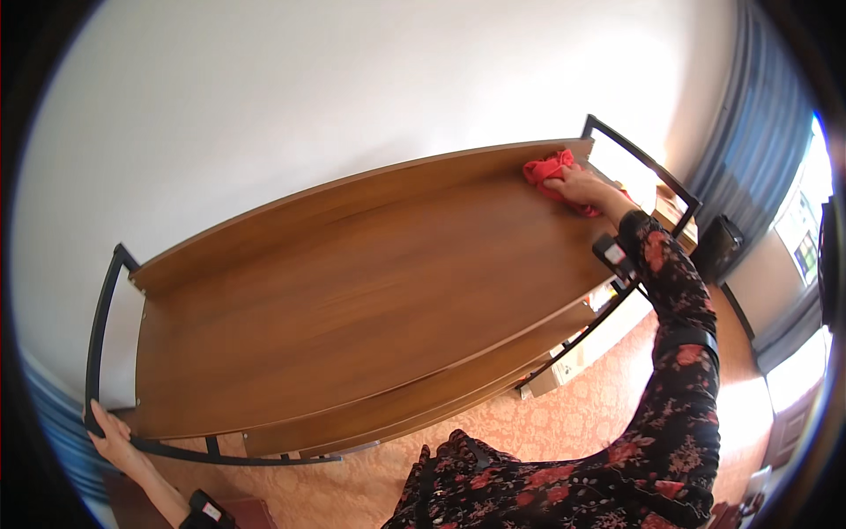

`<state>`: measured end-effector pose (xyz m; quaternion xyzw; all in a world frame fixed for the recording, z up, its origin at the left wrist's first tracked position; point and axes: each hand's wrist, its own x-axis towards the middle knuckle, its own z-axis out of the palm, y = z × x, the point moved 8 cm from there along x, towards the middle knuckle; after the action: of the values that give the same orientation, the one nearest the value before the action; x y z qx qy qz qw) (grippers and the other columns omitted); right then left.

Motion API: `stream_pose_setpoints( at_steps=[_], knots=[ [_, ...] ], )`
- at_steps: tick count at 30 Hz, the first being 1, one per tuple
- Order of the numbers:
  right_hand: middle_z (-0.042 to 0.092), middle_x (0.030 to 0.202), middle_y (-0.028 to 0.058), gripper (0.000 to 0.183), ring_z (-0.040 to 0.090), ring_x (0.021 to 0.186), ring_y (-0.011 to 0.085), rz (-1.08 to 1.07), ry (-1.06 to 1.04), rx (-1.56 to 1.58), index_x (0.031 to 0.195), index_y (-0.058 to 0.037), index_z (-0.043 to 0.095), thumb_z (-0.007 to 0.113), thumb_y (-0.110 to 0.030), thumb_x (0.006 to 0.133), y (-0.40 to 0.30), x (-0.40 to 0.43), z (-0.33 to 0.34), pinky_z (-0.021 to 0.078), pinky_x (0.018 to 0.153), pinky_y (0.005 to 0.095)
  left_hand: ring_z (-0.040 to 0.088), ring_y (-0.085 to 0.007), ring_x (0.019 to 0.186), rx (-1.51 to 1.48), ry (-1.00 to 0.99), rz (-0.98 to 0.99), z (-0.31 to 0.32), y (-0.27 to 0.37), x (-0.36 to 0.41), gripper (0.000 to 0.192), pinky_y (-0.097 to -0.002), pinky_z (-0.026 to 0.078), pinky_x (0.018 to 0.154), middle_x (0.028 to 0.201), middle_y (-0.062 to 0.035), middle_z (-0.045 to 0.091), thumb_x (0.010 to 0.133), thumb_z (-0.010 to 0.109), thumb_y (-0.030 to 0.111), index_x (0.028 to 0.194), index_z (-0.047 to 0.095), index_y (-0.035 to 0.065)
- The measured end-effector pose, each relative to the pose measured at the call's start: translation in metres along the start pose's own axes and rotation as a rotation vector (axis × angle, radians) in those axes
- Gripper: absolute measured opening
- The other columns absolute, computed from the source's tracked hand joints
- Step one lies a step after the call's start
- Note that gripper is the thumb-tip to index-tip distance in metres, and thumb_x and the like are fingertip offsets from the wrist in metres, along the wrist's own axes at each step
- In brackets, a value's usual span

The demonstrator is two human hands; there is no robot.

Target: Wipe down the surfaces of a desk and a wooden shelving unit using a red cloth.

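A red cloth [550,168] is bunched under my right hand [585,187], pressed on the far right corner of a brown wooden shelf top [344,284]. The cloth lies close to the raised wooden back board [357,192] there. At the lower left, my left hand [112,433] grips the corner of the black metal frame [99,344] beside the shelf. Its thumb and fingers wrap around the bar. The wooden surface between my hands shows a plain grain. A dark device is strapped near each of my wrists.
A white wall rises behind the shelf. Lower wooden shelves [423,423] and cardboard boxes [558,377] show beneath the front edge. At right are a second black frame end [648,159], a black case-like object [720,244] and a blue curtain [760,125]. The floor [423,456] is patterned orange.
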<state>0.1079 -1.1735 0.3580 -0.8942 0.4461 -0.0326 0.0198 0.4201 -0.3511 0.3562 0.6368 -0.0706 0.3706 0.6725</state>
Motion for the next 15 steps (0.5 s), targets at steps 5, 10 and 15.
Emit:
stream_pose_setpoints(
  at_steps=[5, 10, 15],
  knots=[
    [0.048, 0.125, 0.0204, 0.063, 0.045, 0.116, 0.037, -0.299, -0.015, -0.206, 0.12, -0.0023, 0.049, 0.039, -0.055, 0.087, -0.17, -0.062, -0.007, 0.0364, 0.097, 0.0437, 0.027, -0.0012, 0.044, -0.022, 0.008, -0.023, 0.005, 0.003, -0.005, 0.019, -0.0189, 0.021, 0.04, 0.054, 0.0068, 0.03, 0.091, 0.056, 0.023, 0.099, 0.056, 0.0059],
    [0.052, 0.116, 0.0179, 0.058, 0.049, 0.109, 0.0344, -0.745, 0.07, -0.291, 0.114, -0.0016, 0.053, 0.04, -0.052, 0.089, -0.34, -0.116, 0.009, 0.0404, 0.092, 0.0426, 0.03, -0.0009, 0.043, -0.02, 0.062, 0.043, 0.007, 0.014, -0.013, 0.02, -0.0192, 0.023, 0.037, 0.053, 0.007, 0.036, 0.088, 0.061, 0.021, 0.1, 0.058, 0.0045],
    [0.051, 0.118, 0.0153, 0.05, 0.048, 0.11, 0.0323, -1.059, 0.092, -0.336, 0.115, -0.0025, 0.053, 0.039, -0.044, 0.09, -0.483, -0.163, 0.019, 0.0412, 0.092, 0.0411, 0.033, -0.0012, 0.041, -0.05, 0.065, 0.005, 0.016, 0.021, -0.017, 0.015, -0.0187, 0.023, 0.036, 0.054, 0.0062, 0.042, 0.086, 0.063, 0.018, 0.091, 0.057, 0.0066]
  ],
)
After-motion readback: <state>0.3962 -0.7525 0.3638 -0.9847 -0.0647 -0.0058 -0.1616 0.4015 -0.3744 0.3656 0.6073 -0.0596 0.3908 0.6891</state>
